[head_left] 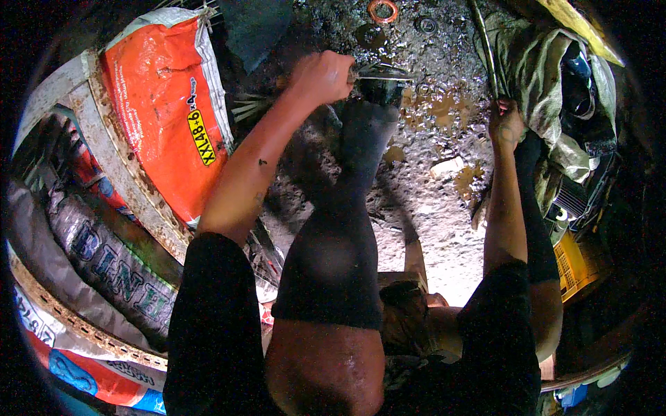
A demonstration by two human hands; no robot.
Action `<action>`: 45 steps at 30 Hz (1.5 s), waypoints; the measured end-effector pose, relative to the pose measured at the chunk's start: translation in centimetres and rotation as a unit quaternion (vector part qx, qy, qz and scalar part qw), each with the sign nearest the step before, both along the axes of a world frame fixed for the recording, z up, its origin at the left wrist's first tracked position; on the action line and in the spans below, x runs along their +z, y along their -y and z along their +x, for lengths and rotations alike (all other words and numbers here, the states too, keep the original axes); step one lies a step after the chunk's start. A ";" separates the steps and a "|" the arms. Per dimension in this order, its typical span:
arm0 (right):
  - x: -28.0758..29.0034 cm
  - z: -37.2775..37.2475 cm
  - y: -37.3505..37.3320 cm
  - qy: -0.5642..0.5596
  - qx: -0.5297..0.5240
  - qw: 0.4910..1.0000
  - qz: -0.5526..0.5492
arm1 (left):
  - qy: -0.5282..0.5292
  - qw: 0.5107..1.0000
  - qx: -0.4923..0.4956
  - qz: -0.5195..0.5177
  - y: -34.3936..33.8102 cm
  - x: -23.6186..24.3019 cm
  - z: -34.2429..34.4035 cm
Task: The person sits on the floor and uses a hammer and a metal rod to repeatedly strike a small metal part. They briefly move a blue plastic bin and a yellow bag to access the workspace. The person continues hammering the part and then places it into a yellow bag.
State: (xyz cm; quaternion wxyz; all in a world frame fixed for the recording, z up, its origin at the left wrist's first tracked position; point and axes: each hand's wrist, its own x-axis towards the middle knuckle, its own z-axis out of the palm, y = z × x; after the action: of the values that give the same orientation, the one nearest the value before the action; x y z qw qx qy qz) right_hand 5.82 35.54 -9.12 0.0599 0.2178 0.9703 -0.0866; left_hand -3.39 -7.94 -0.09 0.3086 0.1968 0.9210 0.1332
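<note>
My left hand [322, 76] is closed at the upper middle around the end of a flat metal tool [381, 76], which lies crosswise just beyond my left foot [371, 128] in its dark covering. What the tool touches is hard to make out. At the right, my right hand [505, 125] grips a long thin metal rod [488, 48] that runs up past the top of the view, beside a crumpled pale green sack [576, 149].
An orange sack [159, 104] and curved rusty metal panels [111, 132] line the left. The wet, grimy ground [451, 256] holds an orange ring [383, 10] and a pale block [446, 166]. A yellow crate [576, 267] sits at right.
</note>
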 end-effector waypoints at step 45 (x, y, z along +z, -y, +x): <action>16.9 10.6 26.0 -0.053 -0.087 0.895 -0.435 | 0.072 0.988 -0.099 -0.094 -2.9 0.6 -4.0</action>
State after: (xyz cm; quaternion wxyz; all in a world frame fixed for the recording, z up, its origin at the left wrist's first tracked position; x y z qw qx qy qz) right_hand 16.38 9.54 7.78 0.0898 0.2492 0.8146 -0.5160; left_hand -7.44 -5.04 0.52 0.4030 0.2468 0.8808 0.0284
